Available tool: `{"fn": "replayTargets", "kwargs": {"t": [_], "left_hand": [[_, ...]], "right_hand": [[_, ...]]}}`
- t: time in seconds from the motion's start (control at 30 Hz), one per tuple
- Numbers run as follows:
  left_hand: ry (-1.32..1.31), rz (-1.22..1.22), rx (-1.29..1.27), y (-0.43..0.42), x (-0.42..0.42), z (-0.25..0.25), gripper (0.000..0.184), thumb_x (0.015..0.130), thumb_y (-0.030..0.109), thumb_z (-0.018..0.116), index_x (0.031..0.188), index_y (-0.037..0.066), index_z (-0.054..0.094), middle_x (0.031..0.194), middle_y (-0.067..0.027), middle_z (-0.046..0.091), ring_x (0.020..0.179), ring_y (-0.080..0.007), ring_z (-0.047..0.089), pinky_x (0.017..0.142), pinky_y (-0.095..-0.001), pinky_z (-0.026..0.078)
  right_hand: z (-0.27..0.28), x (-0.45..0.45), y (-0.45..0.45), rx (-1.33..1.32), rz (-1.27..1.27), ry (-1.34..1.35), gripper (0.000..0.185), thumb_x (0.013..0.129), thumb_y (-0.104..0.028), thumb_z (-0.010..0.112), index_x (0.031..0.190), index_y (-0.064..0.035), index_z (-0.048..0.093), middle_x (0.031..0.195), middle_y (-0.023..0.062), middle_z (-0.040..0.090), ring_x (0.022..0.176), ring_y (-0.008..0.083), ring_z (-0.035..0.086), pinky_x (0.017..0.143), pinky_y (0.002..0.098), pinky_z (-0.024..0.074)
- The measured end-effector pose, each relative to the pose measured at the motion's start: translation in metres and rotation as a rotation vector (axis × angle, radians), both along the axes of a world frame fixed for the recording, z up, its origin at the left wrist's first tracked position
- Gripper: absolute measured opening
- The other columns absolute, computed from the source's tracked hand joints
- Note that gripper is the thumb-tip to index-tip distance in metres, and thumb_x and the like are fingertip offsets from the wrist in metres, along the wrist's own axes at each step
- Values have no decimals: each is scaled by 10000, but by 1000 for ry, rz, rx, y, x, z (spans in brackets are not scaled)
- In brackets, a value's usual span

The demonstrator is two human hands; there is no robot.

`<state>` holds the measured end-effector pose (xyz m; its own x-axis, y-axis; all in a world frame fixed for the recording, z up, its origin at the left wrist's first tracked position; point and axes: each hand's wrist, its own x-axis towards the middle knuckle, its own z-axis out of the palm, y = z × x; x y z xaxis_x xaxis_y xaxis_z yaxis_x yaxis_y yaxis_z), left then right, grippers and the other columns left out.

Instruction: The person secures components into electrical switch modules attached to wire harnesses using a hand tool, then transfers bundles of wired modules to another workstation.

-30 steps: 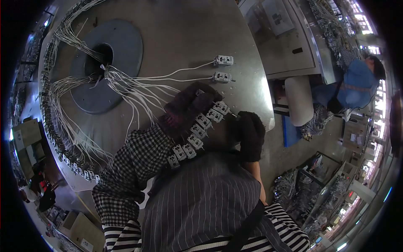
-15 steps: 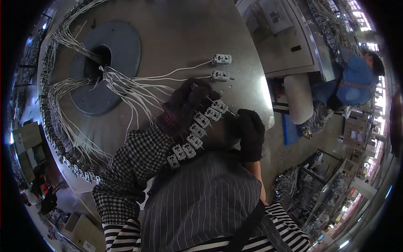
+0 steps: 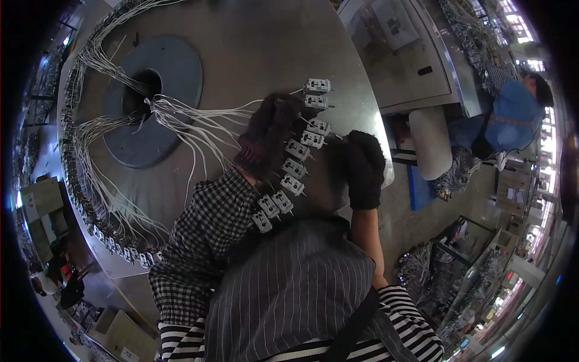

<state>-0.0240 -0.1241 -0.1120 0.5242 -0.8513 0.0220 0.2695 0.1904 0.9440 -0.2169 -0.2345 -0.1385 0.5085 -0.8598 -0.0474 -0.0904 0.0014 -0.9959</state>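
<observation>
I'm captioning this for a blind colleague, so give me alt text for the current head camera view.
A person's dark-gloved left hand is over white wires beside a slanting row of small metallic blocks, with the gloved right hand on the row's other side. On the metal table, the wires gather near the hole of a grey disc.

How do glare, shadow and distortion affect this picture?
Head view: glare whitens the right edge of the smooth grey metal tabletop; head view: the dark-gloved left hand and dark-gloved right hand look underlit, hiding finger detail; head view: bright white windows are overexposed; head view: fisheye distortion warps the surroundings, leaving black corners.
</observation>
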Motion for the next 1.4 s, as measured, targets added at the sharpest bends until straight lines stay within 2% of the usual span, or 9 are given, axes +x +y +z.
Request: {"fn": "replayTargets", "kwargs": {"t": [0.13,0.2,0.4,0.5,0.63,0.8,0.93,1.0,1.4], "left_hand": [[133,-4,11,8,0,8,368,1086,355,418,1225,45,559,1017,-52,680,898,-112,656,781,-272,541],[-241,64,63,19,5,15,346,1083,318,426,1225,37,571,968,-33,690,824,-105,642,764,-260,528],[-280,-104,170,35,1,0,319,1059,253,477,1235,0,561,993,-75,708,908,-125,678,796,-280,546],[16,-63,70,29,-5,-3,324,1057,258,475,1228,-1,567,1036,-119,695,960,-151,690,829,-287,564],[20,-98,82,31,-2,-7,291,1057,219,470,1220,5,581,1098,-152,672,983,-196,697,858,-300,575],[-470,-124,83,33,2,-10,255,1048,129,457,1229,4,585,1140,-169,650,1021,-244,700,851,-326,587],[-386,-84,54,31,-1,-11,265,1060,170,457,1232,7,577,1122,-154,672,1019,-208,698,860,-315,580],[64,-186,36,31,2,-11,289,1087,232,422,1253,19,525,1152,-122,664,1075,-180,640,930,-343,534],[-84,-142,114,34,-2,6,283,1060,249,491,1222,37,586,1085,-83,708,1022,-149,676,895,-307,550]], "right_hand": [[5,-1,3,123,-46,-29,243,887,-70,683,1126,-28,668,1067,51,672,1016,144,626,894,287,513],[11,-7,9,218,-86,-7,241,884,-69,684,1122,-28,668,1060,51,672,1012,141,626,888,284,514],[16,-8,20,139,27,53,235,883,-69,685,1114,-28,673,1052,50,675,993,135,630,861,284,518],[17,-4,20,112,18,66,240,881,-73,685,1117,-29,678,1054,52,678,976,135,636,850,288,520],[7,-13,21,116,38,132,244,891,-100,674,1121,-18,678,1060,61,680,970,154,642,853,300,523],[10,-15,27,63,42,134,263,889,-123,669,1123,-3,677,1060,71,679,975,173,644,854,312,526],[11,-16,27,287,1,115,280,874,-122,675,1126,-1,674,1097,80,664,1036,177,625,885,321,515],[14,-15,27,302,-12,171,274,872,-122,674,1119,-2,677,1101,82,663,1047,179,623,893,323,512],[17,-15,29,182,8,135,258,904,-143,638,1115,-2,683,1127,92,664,1051,180,617,890,317,507]]}}
